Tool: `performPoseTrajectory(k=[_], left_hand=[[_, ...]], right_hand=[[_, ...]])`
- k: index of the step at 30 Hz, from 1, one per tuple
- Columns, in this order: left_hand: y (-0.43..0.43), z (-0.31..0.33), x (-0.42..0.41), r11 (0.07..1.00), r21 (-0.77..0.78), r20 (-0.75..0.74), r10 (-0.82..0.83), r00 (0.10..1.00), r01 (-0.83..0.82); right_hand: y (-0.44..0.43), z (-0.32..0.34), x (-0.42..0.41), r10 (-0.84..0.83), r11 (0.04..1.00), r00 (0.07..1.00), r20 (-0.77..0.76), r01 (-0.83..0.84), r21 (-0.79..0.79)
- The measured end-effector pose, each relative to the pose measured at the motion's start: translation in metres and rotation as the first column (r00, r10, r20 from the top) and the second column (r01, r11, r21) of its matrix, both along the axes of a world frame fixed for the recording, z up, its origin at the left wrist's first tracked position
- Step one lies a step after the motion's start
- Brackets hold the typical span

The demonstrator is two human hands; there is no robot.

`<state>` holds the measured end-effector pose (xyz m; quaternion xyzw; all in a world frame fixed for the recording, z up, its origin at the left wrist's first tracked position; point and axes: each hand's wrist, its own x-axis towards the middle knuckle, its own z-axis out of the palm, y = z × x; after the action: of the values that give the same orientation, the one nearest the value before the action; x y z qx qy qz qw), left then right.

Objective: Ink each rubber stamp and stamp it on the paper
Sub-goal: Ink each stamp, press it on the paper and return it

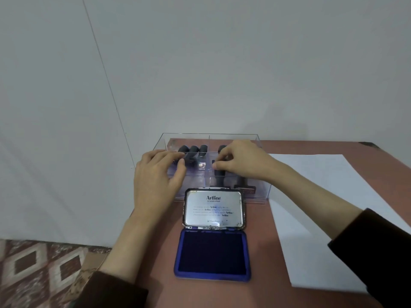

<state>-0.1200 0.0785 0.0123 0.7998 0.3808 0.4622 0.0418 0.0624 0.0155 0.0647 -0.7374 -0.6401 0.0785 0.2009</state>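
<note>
The right hand [240, 161] pinches the handle of a dark grey rubber stamp [220, 177], standing roughly upright in the clear acrylic compartment box [264, 187]. The left hand [158, 174] rests straight-fingered on the box and holds nothing. The open blue ink pad [213, 254] lies at 6 o'clock from the stamp.

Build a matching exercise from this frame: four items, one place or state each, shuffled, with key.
Column A
1. ink pad
2. paper
3. left hand
4. right hand

Column B
a. pinches a dark stamp in the right compartment of the clear box
b. blank, flat on the right side of the table
c. lid up, just in front of the clear box
d. fingers straight, over the box's left compartment

Pairs: 1-c, 2-b, 3-d, 4-a
</note>
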Motion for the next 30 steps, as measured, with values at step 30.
performPoseTrajectory(k=[30], left_hand=[[-0.001,-0.001,0.001,0.999,0.031,0.035,-0.014,0.999,0.013]], right_hand=[[-0.021,0.039,0.013,-0.165,0.986,0.984,-0.066,0.166,0.007]])
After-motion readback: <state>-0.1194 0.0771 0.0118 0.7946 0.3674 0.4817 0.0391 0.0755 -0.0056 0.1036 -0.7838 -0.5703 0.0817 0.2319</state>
